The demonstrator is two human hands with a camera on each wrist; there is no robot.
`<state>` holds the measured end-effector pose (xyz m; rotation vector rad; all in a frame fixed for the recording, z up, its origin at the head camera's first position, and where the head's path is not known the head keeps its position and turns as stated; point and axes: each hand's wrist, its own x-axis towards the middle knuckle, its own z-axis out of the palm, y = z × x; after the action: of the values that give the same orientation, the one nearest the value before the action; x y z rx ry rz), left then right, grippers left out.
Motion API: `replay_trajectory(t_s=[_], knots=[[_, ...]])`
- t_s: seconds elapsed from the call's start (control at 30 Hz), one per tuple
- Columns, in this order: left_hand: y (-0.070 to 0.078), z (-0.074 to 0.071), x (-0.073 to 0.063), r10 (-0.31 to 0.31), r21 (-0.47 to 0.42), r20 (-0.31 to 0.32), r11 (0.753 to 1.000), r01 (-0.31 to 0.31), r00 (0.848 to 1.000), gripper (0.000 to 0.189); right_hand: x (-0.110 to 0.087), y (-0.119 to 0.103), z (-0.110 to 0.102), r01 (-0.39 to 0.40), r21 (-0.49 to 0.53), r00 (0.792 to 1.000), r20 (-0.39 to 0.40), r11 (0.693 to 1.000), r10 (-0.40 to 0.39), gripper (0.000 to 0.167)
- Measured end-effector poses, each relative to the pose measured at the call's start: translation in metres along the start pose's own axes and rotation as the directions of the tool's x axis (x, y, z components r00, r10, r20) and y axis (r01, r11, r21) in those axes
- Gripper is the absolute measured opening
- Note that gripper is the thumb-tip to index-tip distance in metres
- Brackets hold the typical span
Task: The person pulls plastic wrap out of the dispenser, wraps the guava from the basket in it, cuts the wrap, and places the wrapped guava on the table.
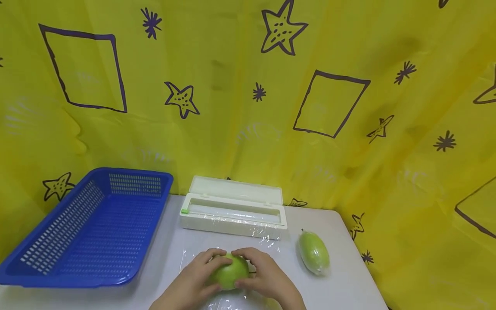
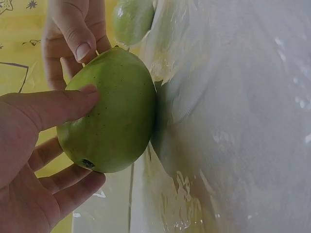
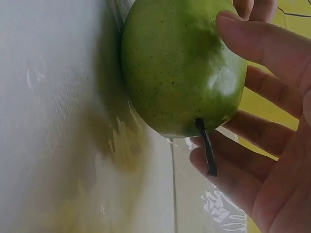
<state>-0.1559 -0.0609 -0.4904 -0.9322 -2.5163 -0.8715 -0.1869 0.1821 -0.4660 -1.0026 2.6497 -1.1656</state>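
Note:
A green pear [image 1: 231,275] with a dark stem lies on its side on a sheet of clear cling film [image 2: 233,121], which is spread over the table. My left hand [image 1: 195,280] holds the pear from the left, thumb across it and fingers curved around its far side. From the right, my right hand [image 1: 270,276] grips the stem end, and the stem [image 3: 208,148] points toward its palm. Behind both hands stands a white film dispenser [image 1: 232,224], lid up, with a roll [image 1: 236,213] inside.
To the right on the white table [image 1: 345,262] lies a second green pear [image 1: 313,252], wrapped in clear film. A large blue plastic basket [image 1: 112,232] takes up the left side. A yellow patterned curtain [image 1: 232,142] hangs behind the table.

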Motion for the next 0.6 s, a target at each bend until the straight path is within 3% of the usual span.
replay_trajectory(t_s=[0.2, 0.6], knots=[[0.0005, -0.0033, 0.0010, -0.014, -0.003, 0.003, 1.000, 0.014, 1.000, 0.059, 0.0031, -0.0046, 0.0003, 0.022, -0.018, 1.000, -0.020, 1.000, -0.023, 0.055], [-0.0012, -0.0039, 0.0001, -0.040, -0.030, 0.062, 0.999, 0.042, 0.997, 0.057, 0.0026, -0.0065, 0.0063, -0.038, 0.019, 0.999, -0.030, 0.999, 0.039, 0.054]])
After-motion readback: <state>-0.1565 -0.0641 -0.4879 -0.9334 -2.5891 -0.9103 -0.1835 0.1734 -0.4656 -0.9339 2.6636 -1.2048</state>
